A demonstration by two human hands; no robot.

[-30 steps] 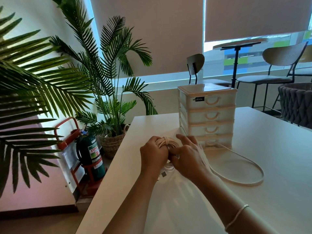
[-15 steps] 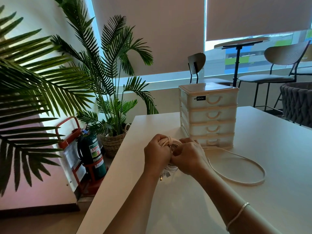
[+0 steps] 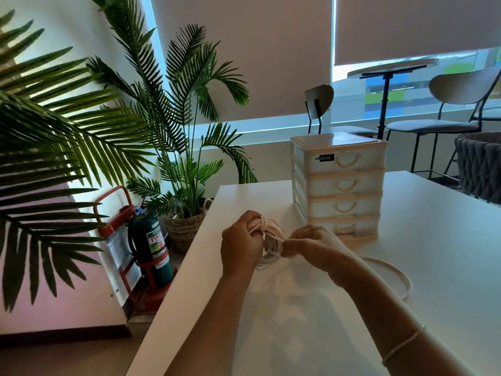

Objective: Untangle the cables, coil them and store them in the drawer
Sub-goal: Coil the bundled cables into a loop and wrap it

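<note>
While both hands grip the coiled cable [image 3: 272, 237], drawer unit [image 3: 339, 185] just behind, palm [image 3: 173, 126] left.

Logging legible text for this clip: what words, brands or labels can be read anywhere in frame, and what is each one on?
"abox": black sticker on the top drawer of the white drawer unit; the characters before it are too blurred to read.
"FIRE": label on the green fire extinguisher beside the table; the smaller lines beneath are too small to read.
Papers on the red stand: print unreadable.

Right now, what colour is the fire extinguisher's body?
Dark green fire extinguisher, on a red stand; head view.
</note>
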